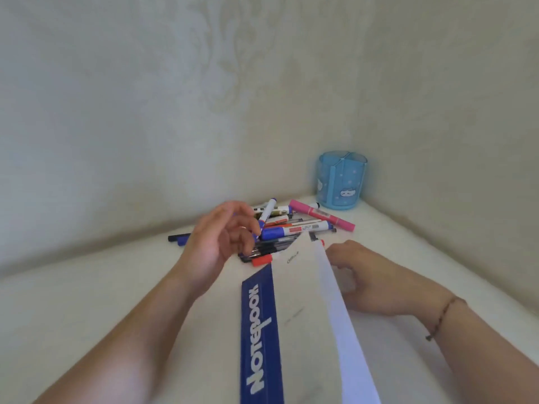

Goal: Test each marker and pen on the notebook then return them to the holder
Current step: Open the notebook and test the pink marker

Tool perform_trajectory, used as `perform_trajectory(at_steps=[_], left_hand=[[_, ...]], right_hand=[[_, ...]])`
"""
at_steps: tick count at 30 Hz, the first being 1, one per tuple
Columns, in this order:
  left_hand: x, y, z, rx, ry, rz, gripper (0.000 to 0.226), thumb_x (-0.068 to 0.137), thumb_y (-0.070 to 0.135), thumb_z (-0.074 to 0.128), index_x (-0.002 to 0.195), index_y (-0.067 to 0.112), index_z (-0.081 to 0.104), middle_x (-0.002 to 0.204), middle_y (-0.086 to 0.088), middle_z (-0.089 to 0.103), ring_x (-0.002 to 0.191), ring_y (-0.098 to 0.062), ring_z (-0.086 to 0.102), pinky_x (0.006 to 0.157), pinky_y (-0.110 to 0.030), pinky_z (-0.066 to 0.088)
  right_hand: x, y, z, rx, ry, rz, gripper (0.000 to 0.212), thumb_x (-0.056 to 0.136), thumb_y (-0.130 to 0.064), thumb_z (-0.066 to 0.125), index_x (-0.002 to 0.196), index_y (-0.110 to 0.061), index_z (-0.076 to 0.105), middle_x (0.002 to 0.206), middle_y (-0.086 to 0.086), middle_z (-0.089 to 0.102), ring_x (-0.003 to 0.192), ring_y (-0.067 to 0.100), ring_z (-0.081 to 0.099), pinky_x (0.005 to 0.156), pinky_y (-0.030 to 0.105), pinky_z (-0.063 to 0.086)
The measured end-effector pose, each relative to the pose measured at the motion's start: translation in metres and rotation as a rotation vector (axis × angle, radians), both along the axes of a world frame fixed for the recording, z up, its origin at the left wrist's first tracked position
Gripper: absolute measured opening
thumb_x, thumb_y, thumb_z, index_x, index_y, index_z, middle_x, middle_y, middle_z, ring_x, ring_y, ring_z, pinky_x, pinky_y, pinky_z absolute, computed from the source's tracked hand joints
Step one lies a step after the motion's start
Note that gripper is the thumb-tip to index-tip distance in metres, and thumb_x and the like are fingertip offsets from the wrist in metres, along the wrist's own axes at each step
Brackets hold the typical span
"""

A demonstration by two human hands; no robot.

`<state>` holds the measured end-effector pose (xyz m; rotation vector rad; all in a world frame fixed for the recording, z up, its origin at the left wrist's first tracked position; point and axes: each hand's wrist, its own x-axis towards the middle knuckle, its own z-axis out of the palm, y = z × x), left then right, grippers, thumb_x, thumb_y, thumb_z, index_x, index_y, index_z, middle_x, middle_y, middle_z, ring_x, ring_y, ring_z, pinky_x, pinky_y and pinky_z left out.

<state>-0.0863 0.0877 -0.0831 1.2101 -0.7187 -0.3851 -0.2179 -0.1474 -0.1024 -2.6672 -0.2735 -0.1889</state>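
- A white marker with blue cap (266, 216) is being pinched by the curled fingers (253, 228) of the left hand (217, 246).
- The blue-and-white paper notebook's (287, 310) raised cover is being gripped by the right hand (367, 275).
- The pile of markers and pens (294, 228) is lying on the white tabletop (87, 301), near the blue plastic holder (341, 181).

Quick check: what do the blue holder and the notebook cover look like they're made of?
Holder: looks like translucent blue plastic, glossy; its inner dividers show through the wall. Notebook: cover looks like thin matte card, grey-white with a printed blue band; it is lifted and bends, so probably soft card, not hardback.
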Motion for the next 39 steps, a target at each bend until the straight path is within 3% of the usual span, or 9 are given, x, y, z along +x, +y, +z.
perform_trajectory(at_steps=[6, 8, 13, 16, 21, 24, 27, 34, 39], left_hand=[[-0.008, 0.048, 0.043, -0.067, -0.311, 0.101, 0.041, 0.076, 0.060, 0.068, 0.090, 0.021, 0.071, 0.086, -0.005, 0.069, 0.075, -0.024, 0.060, 0.070, -0.032, 0.049], [-0.017, 0.065, 0.068, -0.120, -0.426, 0.051, 0.038, 0.080, 0.056, 0.066, 0.092, 0.020, 0.070, 0.090, -0.007, 0.069, 0.081, -0.027, 0.061, 0.075, -0.033, 0.050], [-0.041, 0.068, 0.072, 0.850, -0.643, -0.329, 0.019, 0.087, 0.043, 0.063, 0.092, 0.025, 0.065, 0.089, 0.009, 0.069, 0.080, -0.011, 0.064, 0.072, -0.023, 0.050], [-0.052, 0.045, 0.026, 1.261, -0.849, -0.118, 0.010, 0.093, 0.031, 0.052, 0.093, 0.031, 0.062, 0.088, 0.015, 0.065, 0.077, -0.004, 0.057, 0.067, -0.021, 0.045], [-0.059, 0.007, -0.006, 1.465, -1.075, 0.327, 0.021, 0.098, 0.036, 0.034, 0.086, 0.023, 0.045, 0.076, 0.002, 0.051, 0.070, -0.024, 0.047, 0.058, -0.032, 0.031], [-0.059, -0.002, -0.015, 1.426, -1.174, 0.391, 0.020, 0.101, 0.038, 0.029, 0.087, 0.025, 0.038, 0.073, 0.001, 0.049, 0.066, -0.024, 0.042, 0.057, -0.032, 0.028], [-0.043, 0.012, -0.032, 1.179, -1.128, 0.421, 0.025, 0.097, 0.044, 0.029, 0.087, 0.026, 0.043, 0.068, 0.003, 0.052, 0.062, -0.022, 0.044, 0.056, -0.033, 0.034], [-0.014, 0.037, -0.046, 0.504, -0.555, 0.239, 0.015, 0.100, 0.030, 0.043, 0.097, 0.031, 0.058, 0.047, 0.007, 0.042, 0.045, -0.007, 0.032, 0.044, -0.022, 0.026], [-0.014, 0.034, -0.046, 0.673, -0.733, 0.236, 0.022, 0.094, 0.047, 0.037, 0.084, 0.038, 0.055, 0.066, 0.015, 0.059, 0.059, -0.004, 0.051, 0.058, -0.022, 0.035]], right_hand=[[-0.023, 0.063, 0.034, 0.425, 0.080, 0.319, 0.050, 0.091, -0.057, 0.048, 0.102, -0.013, 0.070, 0.101, -0.004, 0.068, 0.095, 0.011, 0.060, 0.082, 0.031, 0.046], [-0.025, 0.092, 0.027, 0.283, 0.166, 0.407, 0.033, 0.094, -0.042, 0.054, 0.114, -0.019, 0.066, 0.114, -0.010, 0.065, 0.107, 0.002, 0.056, 0.094, 0.025, 0.042], [-0.022, 0.100, 0.004, -0.009, 0.008, 0.533, 0.037, 0.088, -0.031, 0.070, 0.123, -0.021, 0.064, 0.131, -0.008, 0.057, 0.128, 0.006, 0.043, 0.111, 0.039, 0.026], [-0.021, 0.075, 0.015, 0.272, 0.179, 0.395, 0.038, 0.083, -0.027, 0.075, 0.120, -0.024, 0.066, 0.125, -0.011, 0.061, 0.122, 0.005, 0.050, 0.106, 0.028, 0.036], [-0.007, 0.034, 0.006, -0.018, 0.018, -0.025, 0.040, 0.070, -0.059, 0.073, 0.106, -0.046, 0.063, 0.107, -0.026, 0.051, 0.109, 0.002, 0.040, 0.100, 0.036, 0.037], [-0.009, 0.042, 0.010, -0.198, 0.048, -0.081, 0.029, 0.072, -0.059, 0.071, 0.097, -0.047, 0.061, 0.103, -0.025, 0.053, 0.107, 0.003, 0.037, 0.101, 0.036, 0.029], [-0.018, 0.063, 0.020, -0.497, -0.251, -0.095, 0.028, 0.068, -0.055, 0.072, 0.088, -0.037, 0.065, 0.099, -0.015, 0.056, 0.106, 0.020, 0.042, 0.095, 0.045, 0.029], [0.021, 0.139, -0.001, -0.588, -0.299, 0.125, 0.028, 0.081, -0.032, 0.065, 0.056, -0.021, 0.064, 0.048, -0.002, 0.058, 0.046, 0.024, 0.054, 0.055, 0.030, 0.036], [0.023, 0.148, -0.001, -0.620, -0.232, 0.095, 0.028, 0.065, -0.028, 0.075, 0.045, -0.018, 0.058, 0.041, -0.002, 0.050, 0.032, 0.021, 0.043, 0.044, 0.017, 0.010]])
